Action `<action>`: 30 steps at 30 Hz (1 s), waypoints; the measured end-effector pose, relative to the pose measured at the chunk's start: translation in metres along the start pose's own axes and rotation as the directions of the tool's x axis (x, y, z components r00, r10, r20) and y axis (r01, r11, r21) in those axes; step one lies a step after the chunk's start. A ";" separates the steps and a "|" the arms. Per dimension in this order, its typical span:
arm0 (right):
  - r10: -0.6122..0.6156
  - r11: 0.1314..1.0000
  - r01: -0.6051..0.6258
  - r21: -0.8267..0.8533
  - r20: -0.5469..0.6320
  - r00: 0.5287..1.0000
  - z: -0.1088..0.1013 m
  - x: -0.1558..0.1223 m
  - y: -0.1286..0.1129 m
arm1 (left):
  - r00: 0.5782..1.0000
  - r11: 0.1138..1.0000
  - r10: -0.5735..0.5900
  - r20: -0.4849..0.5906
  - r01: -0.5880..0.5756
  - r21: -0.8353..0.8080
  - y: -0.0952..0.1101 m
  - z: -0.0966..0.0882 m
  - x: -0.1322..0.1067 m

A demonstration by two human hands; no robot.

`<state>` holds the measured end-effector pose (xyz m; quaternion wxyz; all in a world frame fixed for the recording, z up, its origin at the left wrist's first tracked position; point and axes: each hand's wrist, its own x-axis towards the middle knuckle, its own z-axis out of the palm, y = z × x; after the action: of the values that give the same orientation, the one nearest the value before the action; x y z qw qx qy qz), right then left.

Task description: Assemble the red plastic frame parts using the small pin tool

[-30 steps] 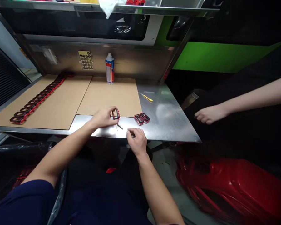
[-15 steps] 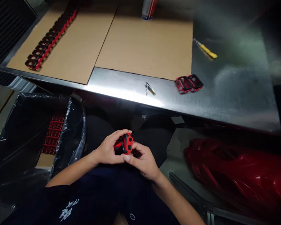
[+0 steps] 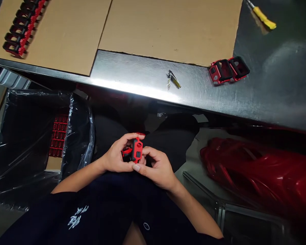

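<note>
Close to my body, a small red and black plastic part (image 3: 138, 150) with a round hole is held between both hands. My left hand (image 3: 118, 154) wraps around it from the left, fingers over its top and thumb along its bottom. On the other side, my right hand (image 3: 156, 166) pinches its lower right edge with thumb and fingers. Some of the part is hidden behind my fingers. Two similar red and black parts (image 3: 229, 70) lie side by side on the metal table (image 3: 193, 88). A nail clipper (image 3: 173, 80) lies left of them.
Cardboard sheets (image 3: 168, 30) cover much of the table, with a row of red and black parts (image 3: 22, 27) at the left. A yellow-handled tool (image 3: 264, 17) lies at the upper right. A lined bin (image 3: 76, 136) holds stacked red parts (image 3: 58, 136). Glossy red bodywork (image 3: 257, 177) stands at right.
The view has tilted down and closer, so the spray can at the back has left the frame. Both hands keep hold of the part, which has turned slightly.
</note>
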<state>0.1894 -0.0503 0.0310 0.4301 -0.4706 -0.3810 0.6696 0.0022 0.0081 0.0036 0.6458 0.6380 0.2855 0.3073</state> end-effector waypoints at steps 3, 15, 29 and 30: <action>0.017 0.999 -0.017 0.035 0.013 1.000 -0.001 0.001 0.003 | 1.000 0.999 0.009 -0.016 -0.008 0.052 0.001 0.000 0.000; 0.057 0.950 -0.076 0.303 0.070 0.996 -0.008 0.004 0.008 | 0.978 0.917 0.205 0.030 -0.202 0.344 0.011 -0.008 0.004; 0.024 0.992 -0.005 0.124 -0.149 0.989 -0.006 0.008 0.003 | 0.938 0.938 -0.347 -0.011 0.347 0.009 0.011 -0.007 -0.008; 0.011 0.995 0.003 0.097 -0.150 0.989 -0.006 0.008 0.002 | 0.915 0.915 -0.403 -0.007 0.403 -0.036 0.012 -0.007 -0.009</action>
<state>0.1936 -0.0432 0.0256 0.4785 -0.4990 -0.3136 0.6509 -0.0090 0.0055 0.0151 0.7040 0.5522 0.4099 0.1771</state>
